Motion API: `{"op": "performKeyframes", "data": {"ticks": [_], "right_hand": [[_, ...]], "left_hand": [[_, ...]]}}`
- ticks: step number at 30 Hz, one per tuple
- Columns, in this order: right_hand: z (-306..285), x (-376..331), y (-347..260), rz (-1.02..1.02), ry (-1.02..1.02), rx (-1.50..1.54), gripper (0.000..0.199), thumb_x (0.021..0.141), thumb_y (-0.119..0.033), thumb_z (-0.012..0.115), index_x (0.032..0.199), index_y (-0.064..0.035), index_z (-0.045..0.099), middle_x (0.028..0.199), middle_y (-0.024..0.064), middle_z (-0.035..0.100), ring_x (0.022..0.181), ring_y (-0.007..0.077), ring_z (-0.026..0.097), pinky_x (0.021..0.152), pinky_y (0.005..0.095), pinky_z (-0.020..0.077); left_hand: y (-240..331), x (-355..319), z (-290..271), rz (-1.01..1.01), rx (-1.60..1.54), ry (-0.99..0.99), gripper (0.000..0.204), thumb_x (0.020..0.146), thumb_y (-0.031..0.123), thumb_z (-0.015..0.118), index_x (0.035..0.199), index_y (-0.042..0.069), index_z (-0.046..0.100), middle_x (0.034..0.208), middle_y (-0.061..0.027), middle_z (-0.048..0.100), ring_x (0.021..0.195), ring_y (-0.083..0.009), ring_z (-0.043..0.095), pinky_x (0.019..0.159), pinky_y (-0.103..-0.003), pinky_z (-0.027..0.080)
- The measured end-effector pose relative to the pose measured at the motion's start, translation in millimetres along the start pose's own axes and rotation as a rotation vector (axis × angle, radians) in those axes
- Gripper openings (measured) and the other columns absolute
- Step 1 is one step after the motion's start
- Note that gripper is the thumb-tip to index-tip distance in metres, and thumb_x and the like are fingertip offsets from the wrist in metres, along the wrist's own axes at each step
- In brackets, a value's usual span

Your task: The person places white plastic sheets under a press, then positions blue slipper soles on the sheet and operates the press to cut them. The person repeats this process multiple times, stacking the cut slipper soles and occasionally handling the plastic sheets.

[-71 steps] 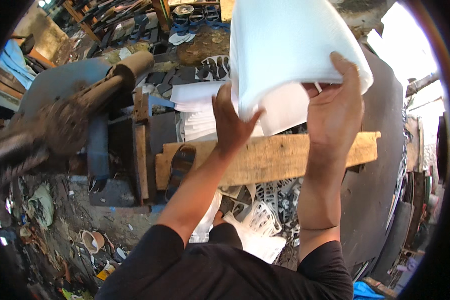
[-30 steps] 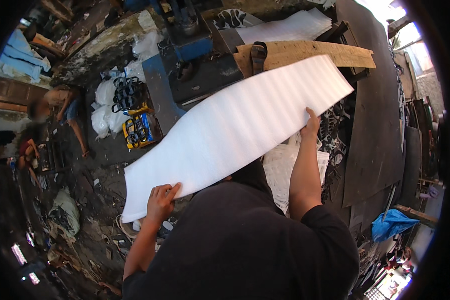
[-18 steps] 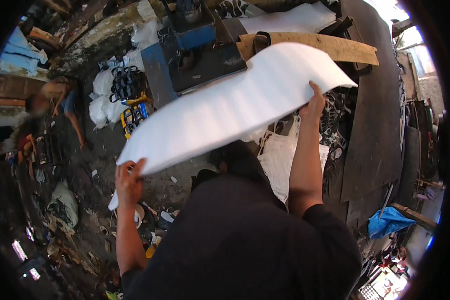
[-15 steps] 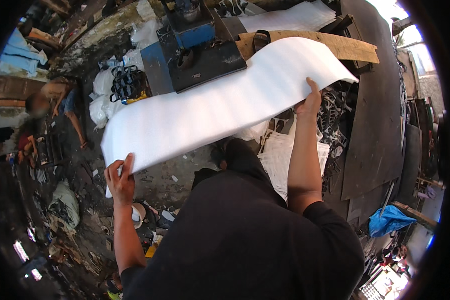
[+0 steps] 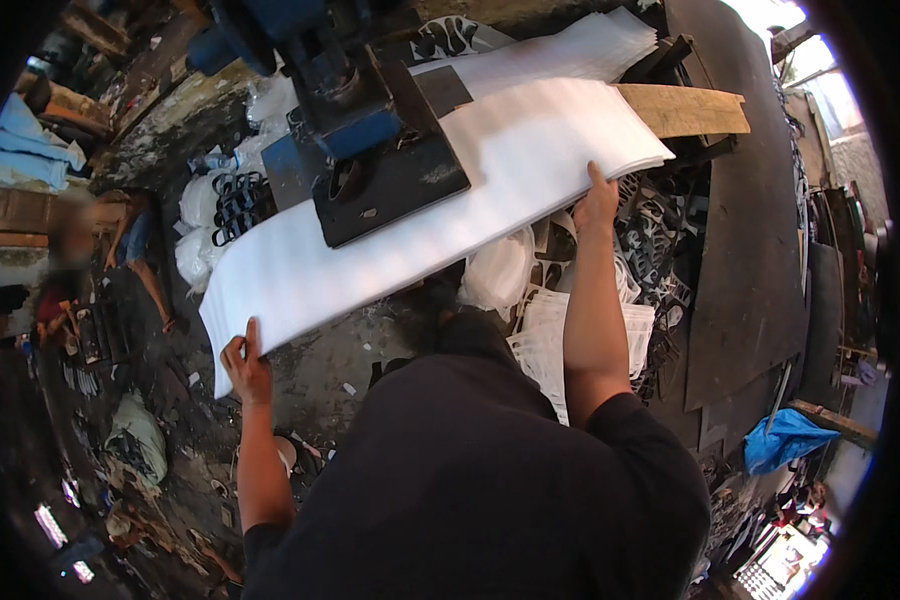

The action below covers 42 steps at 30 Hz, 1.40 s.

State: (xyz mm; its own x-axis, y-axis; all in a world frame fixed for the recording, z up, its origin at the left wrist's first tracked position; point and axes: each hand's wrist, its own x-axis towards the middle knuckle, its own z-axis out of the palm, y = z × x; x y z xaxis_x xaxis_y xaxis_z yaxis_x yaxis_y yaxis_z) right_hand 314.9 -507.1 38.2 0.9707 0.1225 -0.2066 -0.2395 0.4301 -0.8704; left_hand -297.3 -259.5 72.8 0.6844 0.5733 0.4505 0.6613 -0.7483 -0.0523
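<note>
Your left hand: pinching left end of long white foam sheet
Your right hand: pinching its right end
Sheet: between your hands, partly beneath flat black plate (contact unclear)

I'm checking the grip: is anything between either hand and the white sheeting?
Nothing visible: left hand and right hand both touch the sheeting. The black plate hides part of its far edge, away from both hands.

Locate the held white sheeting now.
In head view, the white sheeting crosses mid-picture from left hand to right hand, partly hidden by the black plate.
</note>
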Motion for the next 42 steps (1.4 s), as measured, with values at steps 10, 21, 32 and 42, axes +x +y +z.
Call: {"op": "performKeyframes", "data": {"ticks": [10,21,32,42], "right_hand": [[-0.5,127.2,-31.7,0.115,-0.070,0.258,0.054,0.100,-0.033,0.053,0.137,0.0040,0.042,0.133,0.0184,0.054,0.118,0.0301,0.056,0.099,0.0419,0.0471],[15.6,-3.9,99.2,-0.229,-0.112,-0.746,0.058,0.083,-0.030,0.068,0.131,-0.0016,0.052,0.133,0.0217,0.050,0.124,0.0369,0.044,0.106,0.0482,0.0349],[34.8,5.4,127.0,-0.779,-0.399,-1.549,0.052,0.076,-0.015,0.067,0.124,-0.0015,0.057,0.125,0.0255,0.056,0.118,0.0462,0.047,0.098,0.0511,0.0423],[23.6,-91.4,-110.7,0.132,-0.823,-1.657,0.035,0.072,-0.019,0.072,0.104,-0.0050,0.069,0.086,0.0164,0.070,0.080,0.0274,0.067,0.074,0.0380,0.0503]], "left_hand": [[111.5,86.4,134.4,-0.013,-0.220,-0.225,0.060,0.066,0.004,0.074,0.122,-0.001,0.052,0.118,-0.0185,0.052,0.107,-0.0365,0.050,0.095,-0.048,0.041],[98.2,110.3,156.4,0.039,-0.228,-0.233,0.054,0.074,0.006,0.068,0.123,-0.006,0.049,0.119,-0.0195,0.050,0.110,-0.0367,0.047,0.098,-0.045,0.040],[106.9,134.4,158.7,0.089,-0.305,-0.259,0.050,0.073,0.007,0.066,0.120,-0.005,0.053,0.118,-0.0196,0.051,0.111,-0.0369,0.046,0.099,-0.046,0.040],[84.2,145.4,82.4,-0.002,-0.548,-0.436,0.066,0.077,0.032,0.078,0.128,-0.002,0.053,0.127,-0.0194,0.054,0.122,-0.0365,0.048,0.104,-0.045,0.038]]}}
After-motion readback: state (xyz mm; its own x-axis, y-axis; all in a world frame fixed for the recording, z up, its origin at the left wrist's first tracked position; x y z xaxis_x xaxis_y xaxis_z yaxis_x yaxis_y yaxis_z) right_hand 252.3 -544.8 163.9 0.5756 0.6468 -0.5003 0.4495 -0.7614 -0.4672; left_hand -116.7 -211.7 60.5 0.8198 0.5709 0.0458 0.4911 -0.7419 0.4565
